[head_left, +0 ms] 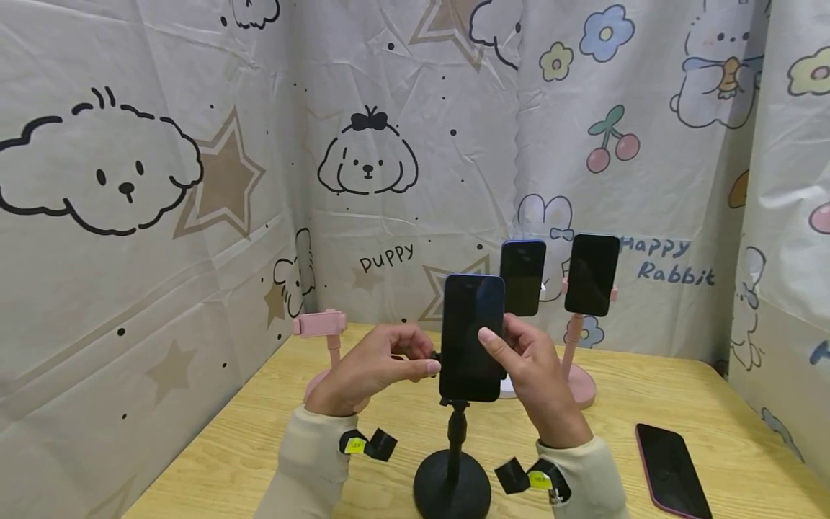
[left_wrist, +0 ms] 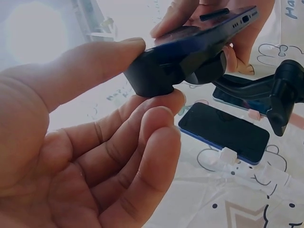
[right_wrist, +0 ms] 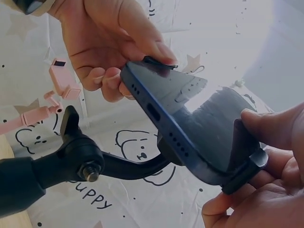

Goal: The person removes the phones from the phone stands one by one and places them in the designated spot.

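- Pinching black clamp point(left_wrist: 149, 80) between thumb and fingers of left hand point(head_left: 369, 369).
- Gripping phone point(head_left: 465, 339) with right hand point(head_left: 537, 380), laying thumb over screen, curling fingers behind.

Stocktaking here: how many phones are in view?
4: front phone in a black stand, middle phone in a white stand, another phone in a pink stand, flat phone on the table. No others show.

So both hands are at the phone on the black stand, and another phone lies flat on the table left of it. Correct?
Not quite: the head view shows the flat-lying phone on the table to the right of the black stand, not the left. The rest holds.
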{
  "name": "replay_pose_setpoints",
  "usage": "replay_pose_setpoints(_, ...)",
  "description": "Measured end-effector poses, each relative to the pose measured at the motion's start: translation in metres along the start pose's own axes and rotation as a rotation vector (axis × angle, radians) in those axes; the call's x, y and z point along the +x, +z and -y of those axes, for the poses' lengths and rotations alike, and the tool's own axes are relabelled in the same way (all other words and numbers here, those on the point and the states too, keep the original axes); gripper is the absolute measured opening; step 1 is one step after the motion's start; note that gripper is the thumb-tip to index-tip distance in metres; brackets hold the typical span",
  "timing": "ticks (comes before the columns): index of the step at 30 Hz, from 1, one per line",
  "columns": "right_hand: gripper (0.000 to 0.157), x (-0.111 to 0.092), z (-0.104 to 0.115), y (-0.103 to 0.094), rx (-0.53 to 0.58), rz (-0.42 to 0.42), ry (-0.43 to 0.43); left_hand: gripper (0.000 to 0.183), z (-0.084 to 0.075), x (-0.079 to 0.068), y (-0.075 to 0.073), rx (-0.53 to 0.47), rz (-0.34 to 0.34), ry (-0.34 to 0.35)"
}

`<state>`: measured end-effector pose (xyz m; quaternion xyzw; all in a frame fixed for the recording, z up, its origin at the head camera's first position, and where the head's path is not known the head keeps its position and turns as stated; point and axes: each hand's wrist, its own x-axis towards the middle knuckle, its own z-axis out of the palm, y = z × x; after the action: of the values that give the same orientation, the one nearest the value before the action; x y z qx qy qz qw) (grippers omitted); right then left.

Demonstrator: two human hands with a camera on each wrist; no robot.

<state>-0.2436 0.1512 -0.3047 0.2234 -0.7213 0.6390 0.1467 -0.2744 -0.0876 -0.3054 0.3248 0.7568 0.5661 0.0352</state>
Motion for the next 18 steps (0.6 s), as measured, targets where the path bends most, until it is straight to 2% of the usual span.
replay_pose_setpoints(7, 0.039, 0.0002, -0.0014, -0.0025, 0.042, 0.026, 0.004, 0.024, -0.0002, -0.0010, -0.0012, 0.010, 0.019, 0.001)
replay_pose_setpoints(13, 0.034, 0.0007, -0.0010, -0.0034, 0.046, 0.003, 0.034, 0.023, 0.0000, -0.0008, -0.0020, 0.019, 0.027, 0.011)
replay_pose_setpoints(18, 0.034, 0.0015, -0.0019, -0.0037, 0.110, 0.027, 0.030, 0.023, -0.0004, -0.0013, -0.0022, 0.027, 0.031, 0.023)
